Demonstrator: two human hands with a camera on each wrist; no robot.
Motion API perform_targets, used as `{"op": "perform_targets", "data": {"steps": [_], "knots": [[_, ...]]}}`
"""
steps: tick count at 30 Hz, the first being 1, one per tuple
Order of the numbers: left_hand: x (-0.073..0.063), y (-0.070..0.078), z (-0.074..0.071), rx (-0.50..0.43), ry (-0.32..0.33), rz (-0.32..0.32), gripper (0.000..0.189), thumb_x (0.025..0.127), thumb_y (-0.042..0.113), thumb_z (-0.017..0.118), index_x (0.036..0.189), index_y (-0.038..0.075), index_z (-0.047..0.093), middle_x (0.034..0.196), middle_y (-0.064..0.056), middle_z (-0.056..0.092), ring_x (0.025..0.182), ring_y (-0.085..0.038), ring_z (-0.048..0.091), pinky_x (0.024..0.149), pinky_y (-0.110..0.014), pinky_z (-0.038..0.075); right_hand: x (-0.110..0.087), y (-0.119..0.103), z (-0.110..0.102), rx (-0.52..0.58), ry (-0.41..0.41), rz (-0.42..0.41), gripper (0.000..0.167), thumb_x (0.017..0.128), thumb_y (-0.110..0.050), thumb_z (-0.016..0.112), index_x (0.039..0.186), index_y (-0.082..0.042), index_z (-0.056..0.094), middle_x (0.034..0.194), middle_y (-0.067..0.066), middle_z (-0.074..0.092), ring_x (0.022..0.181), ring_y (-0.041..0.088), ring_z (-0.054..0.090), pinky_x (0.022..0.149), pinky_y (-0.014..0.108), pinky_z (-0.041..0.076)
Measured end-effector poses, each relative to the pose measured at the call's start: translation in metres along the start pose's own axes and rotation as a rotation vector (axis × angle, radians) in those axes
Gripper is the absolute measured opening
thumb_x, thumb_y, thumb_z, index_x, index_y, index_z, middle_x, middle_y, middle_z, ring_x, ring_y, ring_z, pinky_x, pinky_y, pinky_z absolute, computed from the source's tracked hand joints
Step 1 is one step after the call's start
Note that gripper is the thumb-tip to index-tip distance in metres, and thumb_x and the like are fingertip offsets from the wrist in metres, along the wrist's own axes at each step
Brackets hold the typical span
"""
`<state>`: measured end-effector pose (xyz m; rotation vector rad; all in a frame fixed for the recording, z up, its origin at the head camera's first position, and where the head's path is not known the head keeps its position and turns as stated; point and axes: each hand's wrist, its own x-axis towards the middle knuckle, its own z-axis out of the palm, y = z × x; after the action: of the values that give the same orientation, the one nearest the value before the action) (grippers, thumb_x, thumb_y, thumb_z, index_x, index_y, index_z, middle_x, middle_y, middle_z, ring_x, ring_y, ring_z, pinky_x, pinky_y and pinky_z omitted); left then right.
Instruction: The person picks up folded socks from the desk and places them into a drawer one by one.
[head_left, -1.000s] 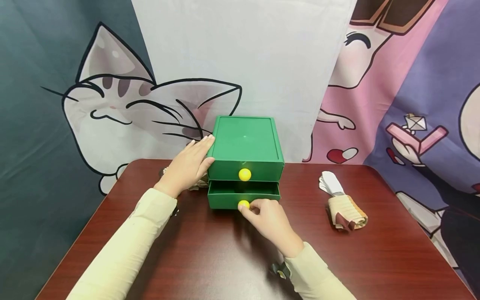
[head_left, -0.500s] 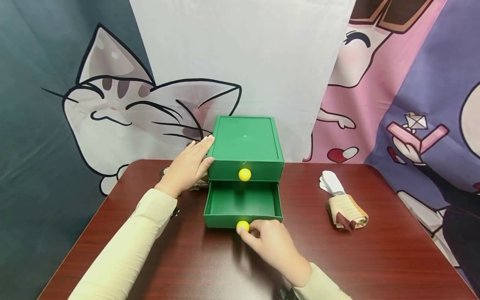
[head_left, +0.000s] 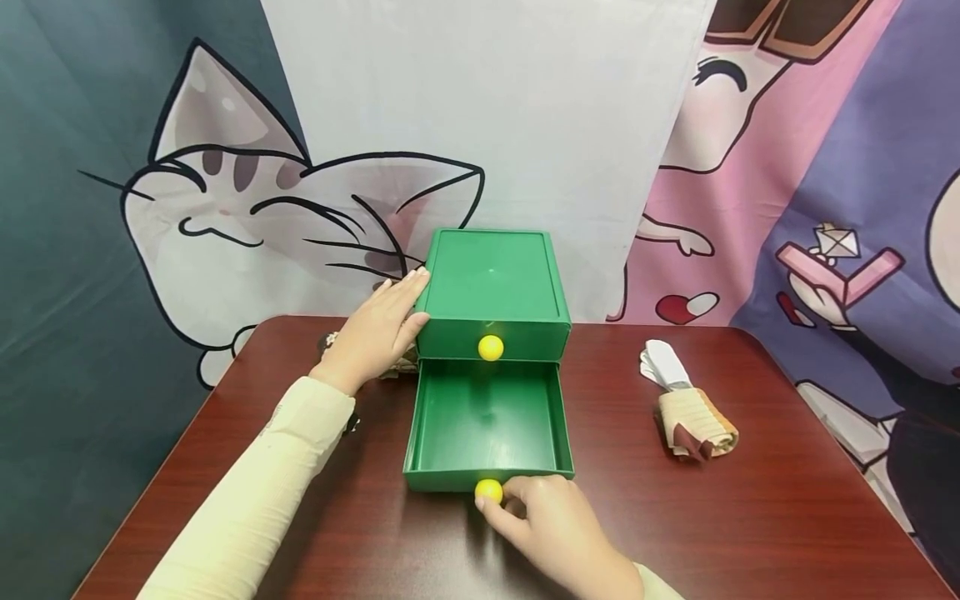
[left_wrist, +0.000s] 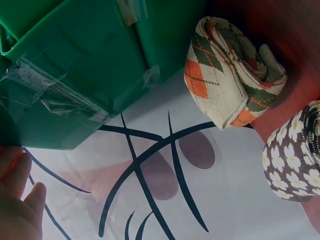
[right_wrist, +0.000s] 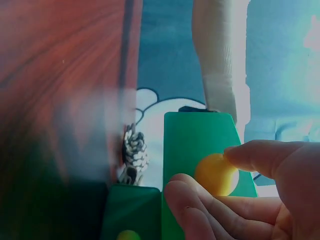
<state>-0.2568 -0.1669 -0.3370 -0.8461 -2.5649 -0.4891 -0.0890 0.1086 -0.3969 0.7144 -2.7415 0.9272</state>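
Observation:
A green two-drawer box [head_left: 491, 271] stands at the table's back in the head view. Its upper drawer is closed, with a yellow knob [head_left: 491, 347]. The lower drawer [head_left: 487, 425] is pulled far out, and nothing shows inside. My right hand [head_left: 558, 521] pinches the lower drawer's yellow knob [head_left: 488, 492] between thumb and fingers. Against the box's upper left side rests my left hand [head_left: 375, 333], fingers extended. Beside that side, in the left wrist view, lie a rolled argyle sock bundle [left_wrist: 220, 75] and a rolled daisy-patterned one [left_wrist: 292, 155].
Right of the box, a cream rolled cloth bundle with a brown patch [head_left: 696, 423] lies against a folded white piece [head_left: 664, 364] on the dark red table [head_left: 787, 517]. A printed cartoon cloth [head_left: 495, 100] hangs close behind the box.
My right hand has drawn the lower drawer toward me, from slightly open to far out, keeping its grip on the knob. The left hand has stayed against the box.

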Motion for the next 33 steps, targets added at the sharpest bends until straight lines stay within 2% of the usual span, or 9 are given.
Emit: {"op": "perform_targets", "data": {"steps": [9,13,16,18,20,24,26,30,33], "knots": [[-0.001,-0.002,0.001,-0.011,0.012,0.000,0.061,0.110,0.039,0.039,0.158,0.001,0.031,0.162,-0.015,0.035,0.150,-0.028,0.031,0.125,-0.046,0.017,-0.006,-0.001,-0.002,-0.007,-0.036,-0.007,0.044,0.096,-0.044,0.068,0.060,-0.029,0.047,0.055,-0.026,0.032,0.052,-0.007,0.033,0.047,0.015,0.028],[-0.001,-0.002,0.001,-0.016,0.012,-0.002,0.061,0.110,0.038,0.040,0.158,0.001,0.031,0.162,-0.014,0.034,0.150,-0.028,0.031,0.125,-0.046,0.017,-0.005,0.000,-0.011,0.065,-0.168,0.023,0.032,0.096,-0.040,0.068,0.069,-0.027,0.057,0.059,-0.024,0.042,0.055,-0.006,0.040,0.051,0.017,0.035],[-0.001,-0.002,0.002,-0.018,0.013,-0.004,0.061,0.110,0.037,0.041,0.158,0.002,0.031,0.162,-0.014,0.034,0.150,-0.027,0.031,0.126,-0.046,0.017,-0.004,0.000,-0.025,0.166,-0.299,0.053,0.018,0.096,-0.038,0.070,0.087,-0.022,0.069,0.067,-0.024,0.054,0.062,-0.005,0.049,0.057,0.019,0.043],[-0.001,-0.002,0.002,-0.018,0.012,-0.007,0.060,0.110,0.037,0.042,0.159,0.002,0.031,0.162,-0.013,0.034,0.151,-0.027,0.030,0.126,-0.045,0.017,-0.003,-0.001,-0.039,0.230,-0.356,0.061,0.019,0.096,-0.038,0.069,0.098,-0.020,0.073,0.074,-0.023,0.060,0.068,-0.005,0.055,0.061,0.020,0.049],[-0.001,-0.002,0.001,-0.021,0.010,-0.011,0.060,0.110,0.036,0.042,0.159,0.002,0.031,0.162,-0.013,0.034,0.151,-0.027,0.030,0.126,-0.045,0.017,-0.003,-0.001,-0.053,0.276,-0.365,0.046,0.023,0.097,-0.039,0.069,0.105,-0.019,0.074,0.080,-0.022,0.064,0.073,-0.004,0.059,0.065,0.021,0.052],[-0.002,-0.002,0.001,-0.024,0.010,-0.014,0.061,0.110,0.038,0.040,0.159,0.002,0.031,0.162,-0.013,0.034,0.151,-0.027,0.030,0.125,-0.046,0.018,-0.001,0.004,-0.079,0.357,-0.278,-0.025,0.015,0.098,-0.030,0.070,0.108,-0.021,0.075,0.087,-0.020,0.068,0.078,0.001,0.064,0.068,0.024,0.057],[-0.002,-0.002,0.002,-0.024,0.015,-0.009,0.063,0.110,0.042,0.037,0.158,0.002,0.031,0.162,-0.013,0.034,0.150,-0.027,0.031,0.125,-0.047,0.019,0.000,0.010,-0.090,0.370,-0.192,-0.095,0.012,0.097,-0.021,0.071,0.109,-0.021,0.074,0.090,-0.017,0.070,0.079,0.003,0.067,0.068,0.024,0.058],[-0.001,-0.003,0.003,-0.020,0.027,0.005,0.071,0.109,0.052,0.026,0.158,0.001,0.032,0.162,-0.014,0.035,0.150,-0.028,0.032,0.125,-0.047,0.019,0.007,0.024,-0.107,0.354,-0.013,-0.197,0.023,0.092,-0.004,0.074,0.108,-0.021,0.075,0.096,-0.011,0.073,0.082,0.007,0.069,0.070,0.023,0.059],[0.000,-0.002,0.003,-0.023,0.031,0.012,0.078,0.107,0.058,0.019,0.158,0.001,0.032,0.161,-0.014,0.036,0.150,-0.028,0.033,0.125,-0.046,0.018,0.015,0.037,-0.118,0.331,0.087,-0.185,0.025,0.091,0.002,0.073,0.105,-0.019,0.075,0.093,-0.007,0.073,0.080,0.008,0.070,0.069,0.021,0.059]]}}
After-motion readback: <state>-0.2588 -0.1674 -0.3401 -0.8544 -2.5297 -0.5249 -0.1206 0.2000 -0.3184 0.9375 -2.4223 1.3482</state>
